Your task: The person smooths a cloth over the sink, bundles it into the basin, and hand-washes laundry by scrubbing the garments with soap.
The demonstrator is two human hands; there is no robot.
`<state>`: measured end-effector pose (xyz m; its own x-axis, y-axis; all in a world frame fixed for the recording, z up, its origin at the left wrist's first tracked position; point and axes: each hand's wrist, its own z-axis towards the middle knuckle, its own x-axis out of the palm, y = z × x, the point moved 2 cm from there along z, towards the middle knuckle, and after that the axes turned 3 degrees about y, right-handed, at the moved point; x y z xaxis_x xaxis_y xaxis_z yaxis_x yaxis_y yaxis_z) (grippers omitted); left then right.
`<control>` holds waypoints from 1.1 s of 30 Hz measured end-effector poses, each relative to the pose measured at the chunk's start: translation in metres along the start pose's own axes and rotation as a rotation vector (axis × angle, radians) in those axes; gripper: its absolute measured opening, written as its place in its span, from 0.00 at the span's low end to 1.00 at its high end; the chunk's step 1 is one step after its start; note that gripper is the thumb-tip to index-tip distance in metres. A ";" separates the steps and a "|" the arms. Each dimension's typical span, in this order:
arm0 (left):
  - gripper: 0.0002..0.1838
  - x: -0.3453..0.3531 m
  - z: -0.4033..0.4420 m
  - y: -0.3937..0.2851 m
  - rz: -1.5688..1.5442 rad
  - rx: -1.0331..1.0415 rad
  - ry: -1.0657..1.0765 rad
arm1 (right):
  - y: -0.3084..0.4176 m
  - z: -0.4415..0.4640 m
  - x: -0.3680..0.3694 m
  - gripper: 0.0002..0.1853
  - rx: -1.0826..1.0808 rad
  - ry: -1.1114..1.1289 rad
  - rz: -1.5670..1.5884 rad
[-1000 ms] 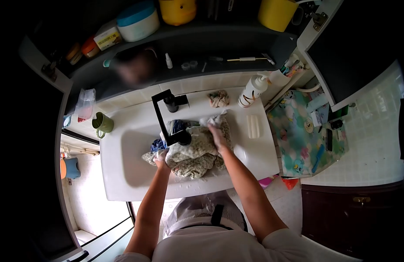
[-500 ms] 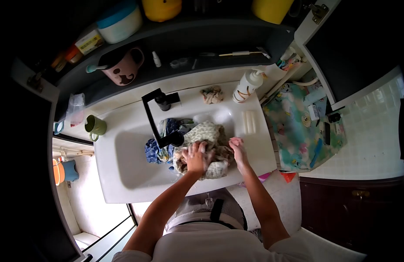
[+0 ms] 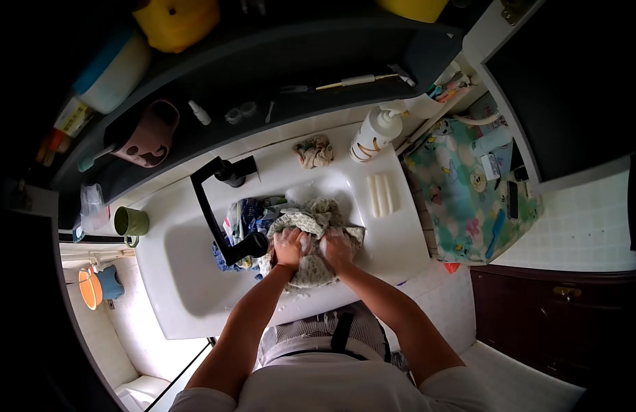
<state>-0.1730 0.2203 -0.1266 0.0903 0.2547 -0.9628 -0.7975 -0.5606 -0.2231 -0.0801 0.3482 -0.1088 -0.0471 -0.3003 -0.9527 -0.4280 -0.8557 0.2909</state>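
Note:
A wet, pale garment with a small dark pattern (image 3: 311,276) lies bunched up in the white sink (image 3: 187,275). My left hand (image 3: 288,248) is closed on its left part, and my right hand (image 3: 336,250) grips it close by on the right. The fingertips of both are partly buried in the folds. Foam clings to the hands and the cloth. Beside the garment, a blue patterned cloth (image 3: 246,213) lies partly under the black faucet (image 3: 211,206).
Around the basin stand a green mug (image 3: 131,223), a crumpled cloth (image 3: 314,151) and a white pump bottle (image 3: 375,135). A dark shelf (image 3: 263,103) runs along the back, holding a pink watering can (image 3: 149,137). Right of the sink is a covered surface (image 3: 455,220) with small items.
My right hand has come down from the garment's right side and now grips it next to my left hand. The view has shifted and tilted.

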 end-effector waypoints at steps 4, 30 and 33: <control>0.07 0.019 0.025 0.006 0.028 -0.064 -0.045 | -0.004 0.020 0.010 0.10 -0.094 -0.191 -0.043; 0.29 -0.125 0.008 -0.014 -0.604 0.003 0.478 | 0.028 -0.006 -0.094 0.18 -0.203 0.285 0.356; 0.24 -0.161 -0.044 -0.026 -0.500 -0.037 0.403 | 0.036 -0.074 -0.080 0.20 -0.378 0.109 0.242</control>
<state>-0.1402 0.1594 0.0274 0.6689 0.1806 -0.7211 -0.5805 -0.4790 -0.6584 -0.0246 0.3101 -0.0157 -0.0015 -0.5355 -0.8446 -0.0559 -0.8432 0.5347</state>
